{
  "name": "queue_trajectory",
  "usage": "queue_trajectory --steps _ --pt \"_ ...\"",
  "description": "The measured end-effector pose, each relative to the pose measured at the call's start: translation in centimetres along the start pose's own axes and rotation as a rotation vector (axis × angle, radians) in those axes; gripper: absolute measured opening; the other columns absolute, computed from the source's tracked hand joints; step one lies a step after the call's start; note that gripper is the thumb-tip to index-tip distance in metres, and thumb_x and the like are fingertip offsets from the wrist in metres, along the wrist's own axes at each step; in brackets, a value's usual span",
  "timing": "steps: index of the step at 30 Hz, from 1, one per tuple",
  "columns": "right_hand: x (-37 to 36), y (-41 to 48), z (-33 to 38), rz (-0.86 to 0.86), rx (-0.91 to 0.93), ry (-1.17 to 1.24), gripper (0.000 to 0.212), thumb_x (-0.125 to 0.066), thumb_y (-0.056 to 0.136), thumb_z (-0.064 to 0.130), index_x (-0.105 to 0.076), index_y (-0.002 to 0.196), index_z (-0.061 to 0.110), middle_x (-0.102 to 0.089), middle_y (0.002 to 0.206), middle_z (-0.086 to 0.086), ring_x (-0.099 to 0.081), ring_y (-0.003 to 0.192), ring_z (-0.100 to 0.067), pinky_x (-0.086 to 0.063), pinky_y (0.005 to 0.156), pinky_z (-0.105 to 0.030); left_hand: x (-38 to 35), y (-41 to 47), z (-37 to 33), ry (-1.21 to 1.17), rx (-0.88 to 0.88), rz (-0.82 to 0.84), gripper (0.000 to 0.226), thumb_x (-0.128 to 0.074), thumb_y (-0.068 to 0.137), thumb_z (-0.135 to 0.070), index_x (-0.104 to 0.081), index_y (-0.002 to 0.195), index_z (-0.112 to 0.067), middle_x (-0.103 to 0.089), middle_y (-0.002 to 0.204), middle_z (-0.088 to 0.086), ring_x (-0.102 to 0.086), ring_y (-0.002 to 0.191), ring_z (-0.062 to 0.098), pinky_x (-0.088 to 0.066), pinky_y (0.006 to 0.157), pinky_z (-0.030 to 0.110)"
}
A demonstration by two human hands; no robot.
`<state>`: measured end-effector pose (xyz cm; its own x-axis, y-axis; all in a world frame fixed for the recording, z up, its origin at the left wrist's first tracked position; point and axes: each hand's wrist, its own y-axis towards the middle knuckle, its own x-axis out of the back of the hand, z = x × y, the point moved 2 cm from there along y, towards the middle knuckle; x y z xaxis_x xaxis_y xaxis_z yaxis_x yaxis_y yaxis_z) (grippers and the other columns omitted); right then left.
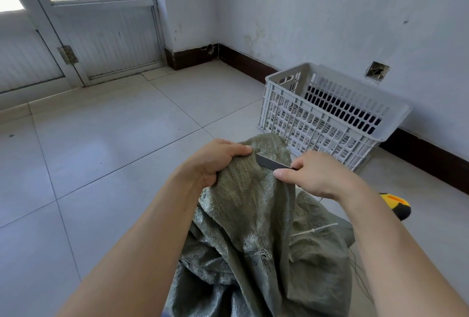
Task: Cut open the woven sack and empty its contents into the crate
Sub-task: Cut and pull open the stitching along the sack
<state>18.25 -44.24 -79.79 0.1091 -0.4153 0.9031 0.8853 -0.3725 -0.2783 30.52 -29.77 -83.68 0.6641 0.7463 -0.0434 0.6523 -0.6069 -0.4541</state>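
A grey-green woven sack [253, 227] stands crumpled on the floor in front of me. My left hand [215, 161] grips a bunched fold at its top and holds it up. My right hand [317, 177] pinches a thin grey blade [271, 162], whose tip lies against the sack fabric just beside my left thumb. A white cable tie [314, 230] lies on the sack lower right. The white slatted plastic crate [330, 113] sits on the floor beyond the sack, against the right wall; I see nothing inside it.
A yellow and black object [396, 205] lies on the tiles right of my right wrist. Thin loose threads [360, 276] trail off the sack's right side. A door [101, 37] stands at the far left. Light floor tiles [101, 151] spread to the left.
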Motion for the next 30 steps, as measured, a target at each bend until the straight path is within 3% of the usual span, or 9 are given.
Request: queue_trajectory --steps 2,5,8,12,17,21,23,26,30 --pt "-0.2 0.1 0.0 -0.041 -0.003 0.028 0.053 -0.053 0.088 0.056 -0.048 0.055 0.014 -0.044 0.054 -0.002 -0.044 0.054 -0.017 -0.031 0.053 -0.028 -0.1 0.1 0.0 -0.034 0.012 0.0 0.022 -0.061 0.089 -0.017 -0.067 0.094 0.003 -0.068 0.081 0.019 -0.066 0.066 0.028 -0.058 0.07 0.04" --pt "-0.9 0.5 -0.1 -0.061 -0.02 0.378 0.048 -0.061 0.087 0.049 -0.051 0.058 0.012 -0.051 0.049 -0.003 -0.05 0.045 -0.017 -0.041 0.053 -0.027 -0.5 0.0 0.1 -0.138 0.049 0.06 0.027 -0.054 0.092 -0.021 -0.067 0.106 -0.001 -0.068 0.091 0.018 -0.066 0.074 0.028 -0.056 0.076 0.038" --pt "-1.5 0.7 0.1 -0.053 -0.058 0.596 0.046 -0.066 0.085 0.043 -0.053 0.056 0.011 -0.05 0.041 0.0 -0.046 0.036 -0.014 -0.04 0.044 -0.023 -0.6 0.0 0.1 -0.172 0.041 0.076 0.022 -0.052 0.093 -0.02 -0.069 0.094 -0.006 -0.07 0.077 0.013 -0.066 0.068 0.025 -0.055 0.071 0.033" --pt "-1.9 1.0 0.3 -0.127 -0.064 0.599 0.047 -0.068 0.083 0.045 -0.053 0.053 0.011 -0.049 0.043 -0.003 -0.046 0.041 -0.018 -0.041 0.051 -0.029 -0.6 0.0 0.0 -0.133 0.0 0.042 0.019 -0.057 0.092 -0.019 -0.066 0.086 -0.003 -0.068 0.065 0.011 -0.065 0.056 0.021 -0.057 0.058 0.03" --pt "-2.6 0.4 1.2 0.119 -0.219 0.991 0.047 -0.066 0.086 0.038 -0.047 0.055 0.009 -0.045 0.048 -0.006 -0.041 0.035 -0.013 -0.035 0.036 -0.017 -0.8 0.1 0.0 -0.073 -0.021 0.019 0.022 -0.055 0.094 -0.018 -0.063 0.078 -0.004 -0.066 0.057 0.009 -0.064 0.051 0.019 -0.056 0.054 0.028" --pt "-3.0 0.4 1.1 -0.265 -0.215 0.351 0.054 -0.058 0.087 0.052 -0.043 0.053 0.014 -0.047 0.051 -0.002 -0.044 0.046 -0.019 -0.031 0.046 -0.025 -1.1 0.5 0.7 0.043 -0.022 -0.03 0.026 -0.054 0.095 -0.02 -0.064 0.076 -0.005 -0.066 0.063 0.012 -0.064 0.057 0.022 -0.057 0.063 0.035" --pt "-3.2 0.5 1.0 -0.256 -0.22 0.474 0.053 -0.059 0.088 0.049 -0.041 0.051 0.015 -0.043 0.049 -0.001 -0.04 0.043 -0.018 -0.029 0.046 -0.025 -1.3 0.6 1.0 0.047 -0.031 -0.035 0.026 -0.053 0.096 -0.02 -0.065 0.077 -0.006 -0.067 0.066 0.012 -0.065 0.06 0.023 -0.057 0.069 0.037" --pt "-3.7 0.6 1.4 0.022 -0.329 0.927 0.048 -0.064 0.088 0.04 -0.046 0.054 0.011 -0.046 0.049 -0.004 -0.04 0.04 -0.016 -0.034 0.043 -0.022 -1.8 0.4 1.2 0.075 -0.028 -0.039 0.028 -0.051 0.097 -0.02 -0.065 0.076 -0.008 -0.067 0.061 0.009 -0.064 0.057 0.021 -0.056 0.065 0.034" --pt "-4.3 0.6 0.9 -0.295 -0.331 0.393 0.056 -0.052 0.089 0.055 -0.046 0.053 0.012 -0.052 0.054 -0.001 -0.049 0.049 -0.018 -0.031 0.044 -0.026 -2.1 0.6 1.4 0.149 -0.008 -0.059 0.026 -0.051 0.096 -0.022 -0.067 0.082 -0.006 -0.068 0.071 0.014 -0.066 0.065 0.026 -0.058 0.067 0.035"
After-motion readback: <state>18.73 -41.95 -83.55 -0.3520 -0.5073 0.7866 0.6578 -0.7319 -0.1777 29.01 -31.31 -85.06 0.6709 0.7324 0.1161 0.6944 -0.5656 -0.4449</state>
